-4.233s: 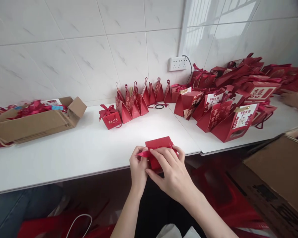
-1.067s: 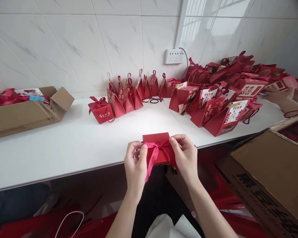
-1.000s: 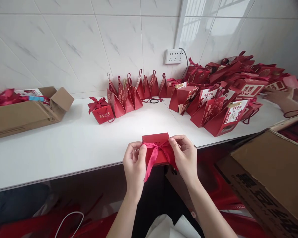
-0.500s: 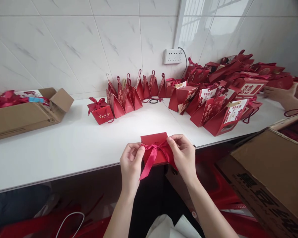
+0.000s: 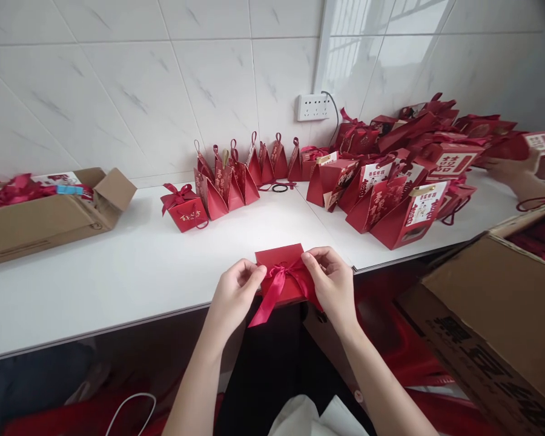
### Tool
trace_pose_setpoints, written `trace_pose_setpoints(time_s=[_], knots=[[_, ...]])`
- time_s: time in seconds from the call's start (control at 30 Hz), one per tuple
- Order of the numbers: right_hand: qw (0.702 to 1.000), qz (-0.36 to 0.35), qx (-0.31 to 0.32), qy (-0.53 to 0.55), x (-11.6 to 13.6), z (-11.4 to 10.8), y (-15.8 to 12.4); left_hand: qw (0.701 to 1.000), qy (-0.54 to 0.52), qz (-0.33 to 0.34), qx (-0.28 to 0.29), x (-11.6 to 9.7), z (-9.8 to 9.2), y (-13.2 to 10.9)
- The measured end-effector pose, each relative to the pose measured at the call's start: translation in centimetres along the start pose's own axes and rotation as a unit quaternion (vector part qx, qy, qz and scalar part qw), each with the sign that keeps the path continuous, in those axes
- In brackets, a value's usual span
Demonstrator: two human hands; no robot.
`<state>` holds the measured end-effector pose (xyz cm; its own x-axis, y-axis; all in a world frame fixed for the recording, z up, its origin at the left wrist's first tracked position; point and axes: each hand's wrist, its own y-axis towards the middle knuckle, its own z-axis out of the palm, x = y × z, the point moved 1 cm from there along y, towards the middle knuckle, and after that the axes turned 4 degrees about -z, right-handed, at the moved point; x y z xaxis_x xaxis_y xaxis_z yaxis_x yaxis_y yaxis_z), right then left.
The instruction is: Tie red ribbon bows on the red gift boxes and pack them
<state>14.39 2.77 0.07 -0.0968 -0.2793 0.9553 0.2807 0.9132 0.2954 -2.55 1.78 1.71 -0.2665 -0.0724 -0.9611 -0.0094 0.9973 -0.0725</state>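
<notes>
A red gift box (image 5: 279, 254) sits at the table's front edge, with a glossy crimson ribbon (image 5: 275, 292) tied in a bow across its top. One ribbon tail hangs toward me over the edge. At the bow's left side, my left hand (image 5: 238, 287) is closed, thumb and forefinger pinching the ribbon. My right hand (image 5: 330, 284) pinches the ribbon on the right of the bow, partly covering the box's right side. Its lower fingers curl out of sight behind the thumb.
Several red triangular gift boxes (image 5: 234, 181) stand along the wall beside a small bow-tied box (image 5: 188, 213). More boxes (image 5: 393, 200) pile up at right, near another person's hands (image 5: 515, 172). Cardboard boxes stand left (image 5: 49, 224) and front right (image 5: 499, 290). A socket strip (image 5: 312, 108) is on the wall.
My left hand has shifted slightly left and its wrist has turned, still at the bow. My right hand keeps its pinch. At right, the other person's hands now hold up a red box.
</notes>
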Motion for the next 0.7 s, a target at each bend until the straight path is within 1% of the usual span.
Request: trace_pose_setpoints(time_s=[0.1,0.17,0.37,0.47,0.57,0.7], knots=[[1.0,0.0,-0.005,-0.002,0.0,-0.1,-0.1,0.998,-0.039,0.01,-0.053,0.5,0.6,-0.4],[1.0,-0.002,-0.007,-0.005,-0.1,-0.1,-0.1,0.995,-0.062,0.014,-0.074,0.6,0.8,-0.6],[1.0,0.006,-0.016,0.019,-0.3,0.1,-0.1,0.987,-0.128,0.014,-0.094,1.1,1.5,-0.4],[0.998,0.006,-0.03,0.047,-0.5,0.2,-0.1,0.985,-0.119,0.046,-0.115,1.4,2.0,-0.5],[0.996,0.01,-0.045,0.078,-0.6,0.4,-0.1,0.984,-0.087,0.082,-0.135,1.5,2.3,-0.6],[0.98,0.074,-0.069,0.171,-1.0,0.8,-0.4,0.983,-0.068,0.082,-0.151,1.7,2.9,-0.5]])
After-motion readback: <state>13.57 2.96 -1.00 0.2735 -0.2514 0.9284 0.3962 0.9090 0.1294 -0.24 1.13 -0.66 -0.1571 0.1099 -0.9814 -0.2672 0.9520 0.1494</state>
